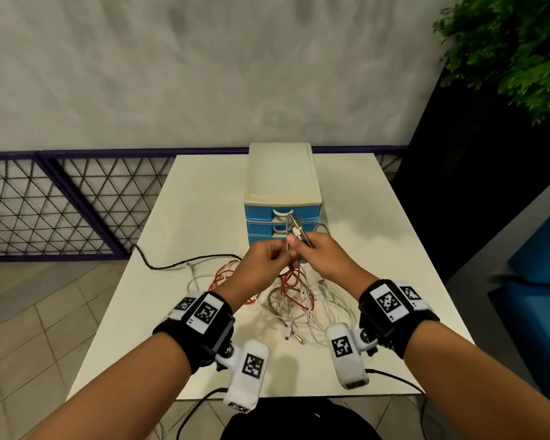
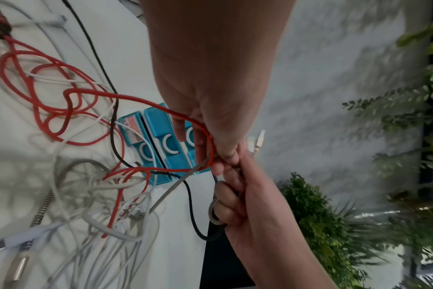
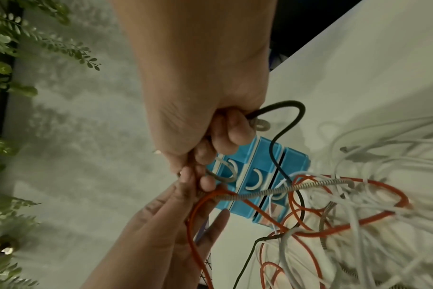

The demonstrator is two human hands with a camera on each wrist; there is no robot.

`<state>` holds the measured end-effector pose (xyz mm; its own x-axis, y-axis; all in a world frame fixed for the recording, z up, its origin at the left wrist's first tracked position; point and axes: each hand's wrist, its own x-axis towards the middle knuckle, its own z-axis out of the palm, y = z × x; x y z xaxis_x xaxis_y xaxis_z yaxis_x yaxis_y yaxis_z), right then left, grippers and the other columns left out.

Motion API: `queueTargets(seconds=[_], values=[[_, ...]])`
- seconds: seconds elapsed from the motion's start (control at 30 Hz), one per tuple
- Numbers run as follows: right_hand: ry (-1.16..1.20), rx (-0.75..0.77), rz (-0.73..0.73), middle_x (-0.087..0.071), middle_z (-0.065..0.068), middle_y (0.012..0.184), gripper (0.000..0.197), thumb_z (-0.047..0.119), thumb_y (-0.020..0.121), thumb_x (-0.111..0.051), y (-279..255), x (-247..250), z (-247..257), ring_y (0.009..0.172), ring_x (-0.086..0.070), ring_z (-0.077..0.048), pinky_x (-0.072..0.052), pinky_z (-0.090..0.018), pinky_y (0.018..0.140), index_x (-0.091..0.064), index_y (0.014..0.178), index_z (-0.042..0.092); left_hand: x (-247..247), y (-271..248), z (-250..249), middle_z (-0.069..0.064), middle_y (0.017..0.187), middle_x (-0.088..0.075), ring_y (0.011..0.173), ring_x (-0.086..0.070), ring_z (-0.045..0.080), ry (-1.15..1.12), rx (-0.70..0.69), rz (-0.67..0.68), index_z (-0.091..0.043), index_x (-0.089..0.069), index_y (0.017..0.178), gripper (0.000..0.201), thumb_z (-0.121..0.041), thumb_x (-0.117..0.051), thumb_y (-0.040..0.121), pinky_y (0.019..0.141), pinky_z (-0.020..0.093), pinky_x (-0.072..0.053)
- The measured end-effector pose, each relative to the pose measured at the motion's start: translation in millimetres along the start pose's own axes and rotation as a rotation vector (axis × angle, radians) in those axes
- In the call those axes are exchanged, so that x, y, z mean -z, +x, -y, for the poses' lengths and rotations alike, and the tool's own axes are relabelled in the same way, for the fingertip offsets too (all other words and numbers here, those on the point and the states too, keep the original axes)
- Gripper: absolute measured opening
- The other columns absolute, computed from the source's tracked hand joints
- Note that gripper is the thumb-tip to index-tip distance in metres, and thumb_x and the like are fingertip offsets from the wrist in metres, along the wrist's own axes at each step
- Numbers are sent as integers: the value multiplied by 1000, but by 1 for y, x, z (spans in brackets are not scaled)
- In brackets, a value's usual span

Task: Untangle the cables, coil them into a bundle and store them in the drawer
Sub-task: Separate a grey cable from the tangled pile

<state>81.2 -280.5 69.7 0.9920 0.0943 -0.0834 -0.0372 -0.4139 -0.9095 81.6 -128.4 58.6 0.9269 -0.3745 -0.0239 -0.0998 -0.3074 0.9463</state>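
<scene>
Above a white rectangular table [image 1: 204, 198], the left hand [image 1: 261, 268] and right hand [image 1: 324, 252] meet at the middle of the head view, just in front of a small plastic drawer unit with a cream top and three blue drawers [image 1: 281, 185], all closed. The left fingers [image 2: 225, 154] are curled, pinching a silver braided metal cable [image 3: 279, 190], with a loop of red rubber cable [image 2: 91, 97] hanging across them. The right fingers [image 3: 233, 129] are clenched round the same braided cable and a thin black cable [image 3: 282, 144], with plug ends sticking up at 12 o'clock from the fist. Below the hands, toward 6 o'clock, the tangled heap of cables [image 1: 299, 300] lies on the table: one red, one braided, one black trailing to 9 o'clock, and several white ones too knotted to count. A green leafy plant [image 1: 515, 46] stands at 2 o'clock. Both wrist views are blurred at the edges.
</scene>
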Motion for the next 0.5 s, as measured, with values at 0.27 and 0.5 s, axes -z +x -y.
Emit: queueTargets(seconds=[0.27,0.5], values=[[73,-52,64,-66,6,54,20,24,86,-73,-5,10,10,45,-59,-2,-49,-19,52,-72,88,5,-4,-3,17,-4,72,-73,81,-69,24,-25,30,24,-22,-71,73,20,-28,-58,88,90,52,-51],[236,-8,-192,-59,17,56,11,21,87,-70,1,18,32,44,-51,9,-37,-7,51,-63,86,13,-11,-8,27,-6,76,-69,74,-63,5,43,17,138,-20,-65,77,19,-14,-56,93,78,26,-50]])
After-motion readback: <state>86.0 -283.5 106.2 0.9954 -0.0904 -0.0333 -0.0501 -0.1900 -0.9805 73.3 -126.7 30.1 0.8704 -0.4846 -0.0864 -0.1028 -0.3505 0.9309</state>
